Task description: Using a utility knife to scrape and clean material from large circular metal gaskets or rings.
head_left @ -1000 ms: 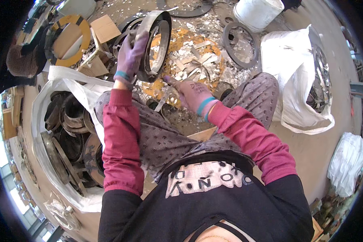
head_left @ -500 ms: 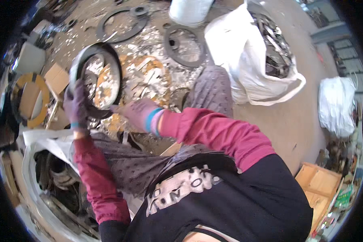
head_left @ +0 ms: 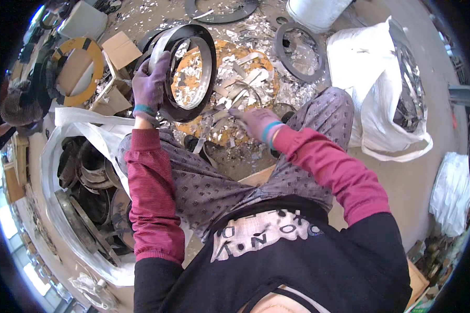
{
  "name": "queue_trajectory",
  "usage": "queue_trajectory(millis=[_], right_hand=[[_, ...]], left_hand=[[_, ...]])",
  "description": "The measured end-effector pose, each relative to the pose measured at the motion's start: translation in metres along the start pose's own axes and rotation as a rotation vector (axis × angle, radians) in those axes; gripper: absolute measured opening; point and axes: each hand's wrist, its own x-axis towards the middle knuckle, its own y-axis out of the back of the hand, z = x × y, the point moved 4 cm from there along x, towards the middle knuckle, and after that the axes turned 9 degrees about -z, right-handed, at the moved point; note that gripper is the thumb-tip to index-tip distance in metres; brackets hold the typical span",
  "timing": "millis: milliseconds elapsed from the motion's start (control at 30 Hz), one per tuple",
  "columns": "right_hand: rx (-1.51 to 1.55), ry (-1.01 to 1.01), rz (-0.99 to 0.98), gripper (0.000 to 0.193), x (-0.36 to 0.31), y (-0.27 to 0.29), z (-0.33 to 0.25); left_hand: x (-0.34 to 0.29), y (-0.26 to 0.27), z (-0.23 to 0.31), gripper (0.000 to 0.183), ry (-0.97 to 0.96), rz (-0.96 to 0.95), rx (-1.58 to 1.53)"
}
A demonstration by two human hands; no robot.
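Observation:
My left hand (head_left: 152, 86), in a purple glove, is closed around the near left side of a thick black ring (head_left: 210, 68) with a pale band on its face. The ring is held up on a tilt above a round orange surface (head_left: 227, 48) strewn with pale scraps and strips. To the right of the ring and apart from it, my gloved right hand (head_left: 258, 122) hovers over the scraps, its fingers drawn together. Whatever those fingers hold, if anything, is too small to make out.
At my left stands an open white sack (head_left: 70, 116) with dark rings inside. Another white sack (head_left: 363, 68), full of scrap strips, is at the right. A flat dark ring (head_left: 320, 65), a white bucket (head_left: 316, 13), a yellow ring (head_left: 97, 65) and cardboard (head_left: 121, 49) lie beyond.
My right hand has come away from the ring's lower edge and moved right. The ring, still in my left hand, has turned somewhat. The whole view has shifted.

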Motion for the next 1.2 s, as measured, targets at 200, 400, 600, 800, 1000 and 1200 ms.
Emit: queue_trajectory(millis=[200,400,600,800,1000,1200], right_hand=[[0.421,-0.053,-0.091,0.061,-0.013,-0.007,-0.002],[0.767,0.384,0.352,0.058,-0.030,0.041,-0.053],[0.836,0.409,0.285,0.048,-0.019,0.047,-0.070],[0.946,0.386,0.048,0.048,0.000,0.040,-0.062],[0.352,0.319,0.059,0.053,-0.021,0.045,-0.062],[-0.042,0.200,0.023,0.042,-0.043,0.051,-0.039]], left_hand=[[0.011,0.010,-0.010,0.052,0.001,-0.018,0.054],[0.015,0.010,-0.013,0.058,-0.039,-0.016,-0.009],[0.013,0.014,-0.015,0.054,-0.002,-0.013,0.003],[0.015,0.015,-0.017,0.057,-0.017,-0.031,-0.094],[0.018,0.016,-0.024,0.061,-0.044,-0.017,-0.064],[0.010,0.014,-0.013,0.050,-0.020,-0.010,-0.017]])
